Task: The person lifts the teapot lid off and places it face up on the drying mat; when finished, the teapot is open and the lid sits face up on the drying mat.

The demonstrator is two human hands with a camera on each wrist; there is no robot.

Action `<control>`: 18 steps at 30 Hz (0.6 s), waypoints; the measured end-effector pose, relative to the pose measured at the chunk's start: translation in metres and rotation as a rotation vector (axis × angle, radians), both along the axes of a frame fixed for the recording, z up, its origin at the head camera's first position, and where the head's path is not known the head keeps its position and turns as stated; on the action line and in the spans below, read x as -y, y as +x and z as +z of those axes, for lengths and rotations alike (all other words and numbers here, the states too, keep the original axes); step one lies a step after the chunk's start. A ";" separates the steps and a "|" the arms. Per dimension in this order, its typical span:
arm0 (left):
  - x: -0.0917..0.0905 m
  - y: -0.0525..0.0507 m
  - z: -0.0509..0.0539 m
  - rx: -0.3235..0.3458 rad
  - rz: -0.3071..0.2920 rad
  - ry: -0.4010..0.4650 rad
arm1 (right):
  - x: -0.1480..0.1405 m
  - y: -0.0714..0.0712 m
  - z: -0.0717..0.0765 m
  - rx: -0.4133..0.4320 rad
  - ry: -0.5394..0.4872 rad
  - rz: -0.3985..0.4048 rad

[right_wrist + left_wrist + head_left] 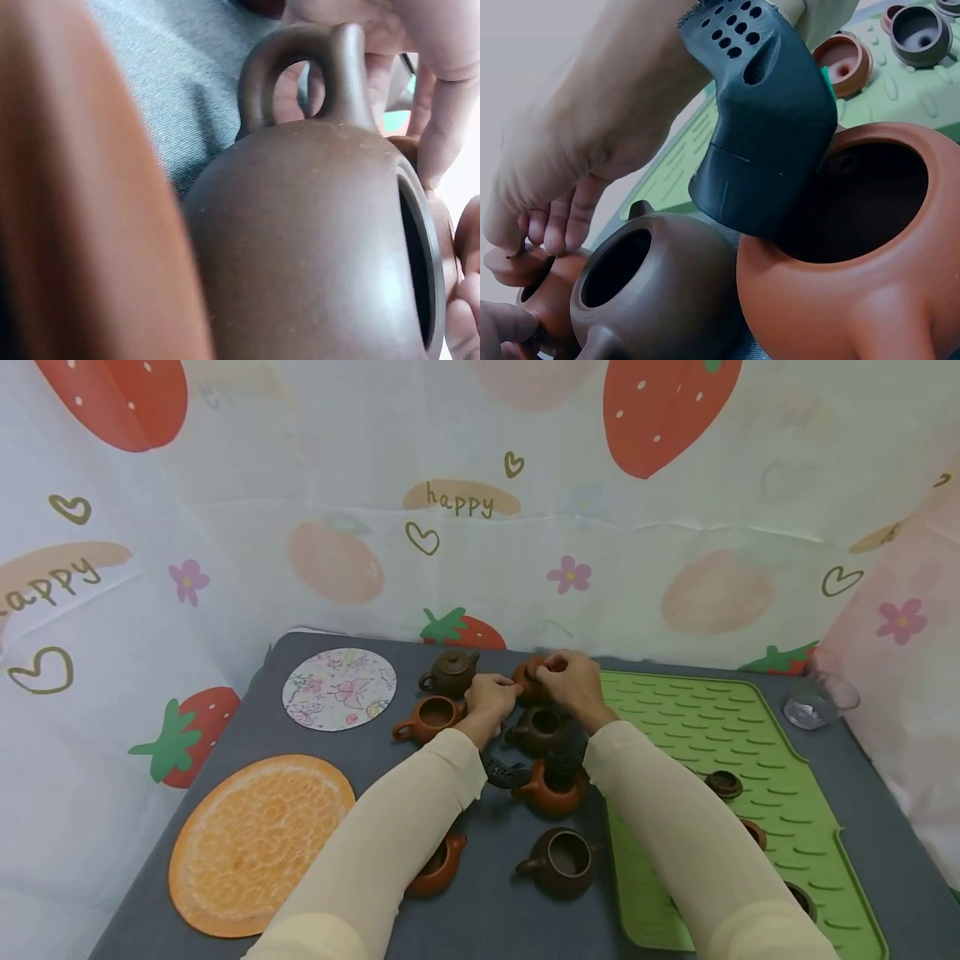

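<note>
At the back of the table stands a small red-brown teapot (531, 687), partly hidden by the hands. My left hand (491, 697) holds it by its left side; in the left wrist view, fingertips (506, 324) meet the red-brown pot (564, 279). My right hand (576, 687) pinches its lid (514, 266), which is tilted over the opening. In the right wrist view, the lid (469, 236) shows at the right edge. Just in front sits a dark brown lidless teapot (542, 731), close to both wrists.
Nearer stand an orange-brown teapot (551, 792) and a dark teapot (562, 860), both lidless. A lidded dark teapot (450, 672) and an open red teapot (435, 717) are left. A green mat (675, 710) bears several lids, including a dark lid (724, 784). A glass jug (817, 702) stands right.
</note>
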State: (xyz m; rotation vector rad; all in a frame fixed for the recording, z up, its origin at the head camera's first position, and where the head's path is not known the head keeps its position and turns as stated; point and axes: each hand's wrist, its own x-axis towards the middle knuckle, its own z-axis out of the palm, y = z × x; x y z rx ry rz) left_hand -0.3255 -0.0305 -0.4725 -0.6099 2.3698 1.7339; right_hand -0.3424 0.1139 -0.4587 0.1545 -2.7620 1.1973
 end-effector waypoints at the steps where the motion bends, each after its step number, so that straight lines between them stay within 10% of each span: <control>1: 0.000 0.000 0.000 0.003 0.001 -0.002 | 0.000 0.000 0.000 0.017 -0.027 -0.015; 18: -0.001 -0.001 0.000 0.020 0.009 0.005 | -0.004 -0.002 0.005 0.279 -0.745 0.116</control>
